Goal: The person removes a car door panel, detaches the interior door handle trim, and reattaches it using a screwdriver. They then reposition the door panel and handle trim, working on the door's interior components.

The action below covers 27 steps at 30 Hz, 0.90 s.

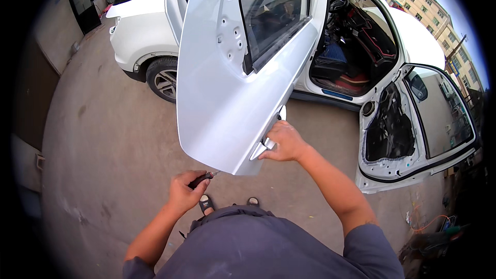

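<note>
A white car door (222, 108) with its window glass (274, 5) stands tilted in front of me, beside the white car. My right hand (285, 140) is closed around the outer door handle (259, 151) near the door's right edge. In my left hand (183, 194), just below the door's lower edge, is a dark-handled tool (200, 180) with a short metal tip. The tip points toward that edge; whether it touches cannot be made out. Several small holes (236, 32) show in the door panel left of the window.
Behind the door is the white car (147, 28) with its rear wheel (164, 78). Its front door (392, 124) stands open at right, the inner trim off. An orange cable (434, 221) lies at the lower right on the concrete floor (108, 150). My feet (206, 204) are below the door.
</note>
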Tool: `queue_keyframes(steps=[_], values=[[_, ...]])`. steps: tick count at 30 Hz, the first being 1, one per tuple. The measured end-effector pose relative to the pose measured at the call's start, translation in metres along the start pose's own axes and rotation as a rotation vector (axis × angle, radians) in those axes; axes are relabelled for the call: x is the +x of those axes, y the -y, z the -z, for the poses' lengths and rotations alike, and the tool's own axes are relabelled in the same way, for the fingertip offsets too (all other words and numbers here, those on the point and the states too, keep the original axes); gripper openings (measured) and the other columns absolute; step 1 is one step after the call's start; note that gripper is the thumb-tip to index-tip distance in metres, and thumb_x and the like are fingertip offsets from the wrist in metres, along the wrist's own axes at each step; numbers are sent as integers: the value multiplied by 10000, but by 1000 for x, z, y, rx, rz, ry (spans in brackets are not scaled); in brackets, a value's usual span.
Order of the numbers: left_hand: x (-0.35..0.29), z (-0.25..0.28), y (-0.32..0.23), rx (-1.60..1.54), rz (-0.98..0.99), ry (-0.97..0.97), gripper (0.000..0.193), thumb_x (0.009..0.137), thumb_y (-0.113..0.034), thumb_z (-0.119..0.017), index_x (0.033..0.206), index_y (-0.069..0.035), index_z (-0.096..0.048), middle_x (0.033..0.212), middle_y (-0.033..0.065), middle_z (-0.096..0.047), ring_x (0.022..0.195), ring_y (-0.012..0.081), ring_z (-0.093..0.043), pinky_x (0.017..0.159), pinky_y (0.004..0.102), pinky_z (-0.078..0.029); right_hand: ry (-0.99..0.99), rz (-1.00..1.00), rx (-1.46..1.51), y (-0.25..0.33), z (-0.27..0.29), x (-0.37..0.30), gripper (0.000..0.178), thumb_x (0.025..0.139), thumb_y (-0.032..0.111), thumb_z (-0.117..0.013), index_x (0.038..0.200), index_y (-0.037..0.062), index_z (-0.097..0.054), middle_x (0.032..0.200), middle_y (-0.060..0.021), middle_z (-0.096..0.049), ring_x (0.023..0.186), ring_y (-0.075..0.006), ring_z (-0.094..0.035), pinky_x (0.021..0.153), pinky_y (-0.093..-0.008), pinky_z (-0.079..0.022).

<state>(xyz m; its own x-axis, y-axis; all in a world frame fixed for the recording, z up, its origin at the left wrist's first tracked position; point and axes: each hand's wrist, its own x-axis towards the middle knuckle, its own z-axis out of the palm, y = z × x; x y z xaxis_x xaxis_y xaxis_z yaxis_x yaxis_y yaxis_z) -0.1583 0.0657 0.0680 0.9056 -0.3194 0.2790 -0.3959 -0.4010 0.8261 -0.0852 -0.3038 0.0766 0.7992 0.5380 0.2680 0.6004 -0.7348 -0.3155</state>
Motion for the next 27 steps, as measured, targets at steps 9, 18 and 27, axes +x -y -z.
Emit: queue_keyframes(steps=[9,18,27], values=[[14,20,24,-536,454,318,233,924,-115,-650,1067,60,-709,749,102,-690,527,139,-536,450,271,-388,-54,17,-18,1,-6,3,658,643,648,-817,793,18,-702,804,-160,-665,868,-365,-630,960,-445,-446],[17,20,11,-648,659,309,224,873,-60,-657,1061,49,-713,793,112,-715,530,163,-557,452,304,-401,-1,-103,-3,23,-1,6,770,627,654,-819,1066,29,-725,1081,-142,-705,1141,-338,-582,1092,-454,-347],[2,22,14,-165,283,296,238,906,-94,-635,1086,51,-689,753,107,-681,532,128,-530,453,282,-424,-31,-112,53,26,-2,7,784,601,634,-837,1093,33,-728,1080,-128,-708,1134,-331,-582,1089,-444,-347]])
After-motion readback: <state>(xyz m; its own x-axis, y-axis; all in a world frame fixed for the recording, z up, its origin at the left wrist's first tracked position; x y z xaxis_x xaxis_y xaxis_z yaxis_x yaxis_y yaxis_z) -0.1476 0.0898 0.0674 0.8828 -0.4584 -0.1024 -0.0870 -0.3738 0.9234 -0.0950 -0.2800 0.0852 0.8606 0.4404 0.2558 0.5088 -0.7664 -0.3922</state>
